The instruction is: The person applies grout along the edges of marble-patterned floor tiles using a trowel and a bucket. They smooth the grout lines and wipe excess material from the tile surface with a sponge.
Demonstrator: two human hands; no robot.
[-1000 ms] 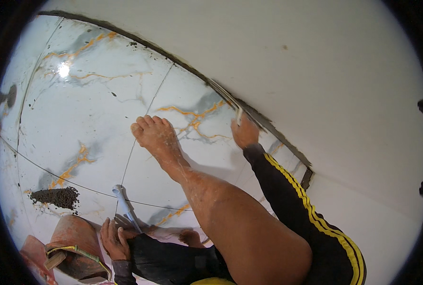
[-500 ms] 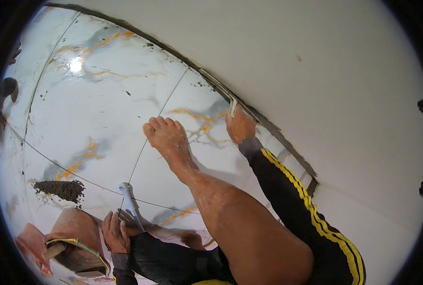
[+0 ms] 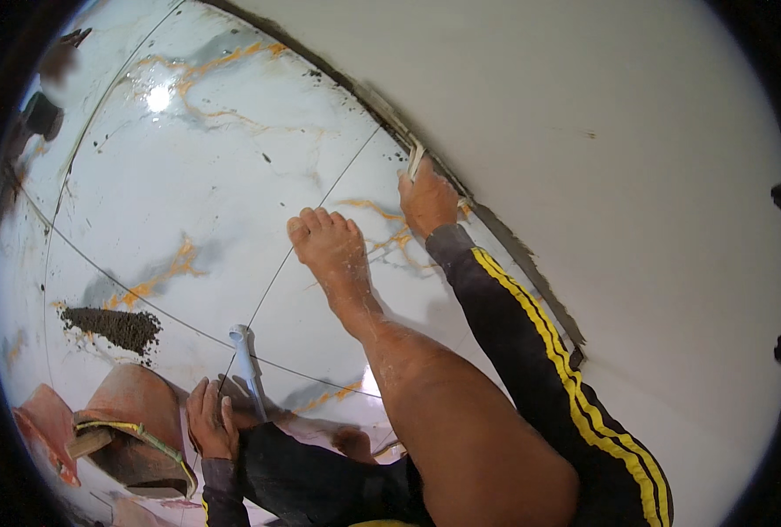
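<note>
My right hand grips a narrow pale tool against the dark seam where the tiled floor meets the wall. My left hand rests low at the left, fingers stretched on the white marble-patterned tiles, just left of a light blue plastic tool lying there. My bare leg and foot lie between my hands. Left of my left hand, a dusty orange bucket lies on its side with a piece of wood at its mouth.
A heap of dark granular material sits on the tiles at left. A pinkish plastic piece is beside the bucket. Dark objects lie at the upper-left edge. The pale wall fills the right.
My right hand has slid up and leftward along the seam with the pale tool. The view has shifted slightly, and my left hand stays beside the blue tool.
</note>
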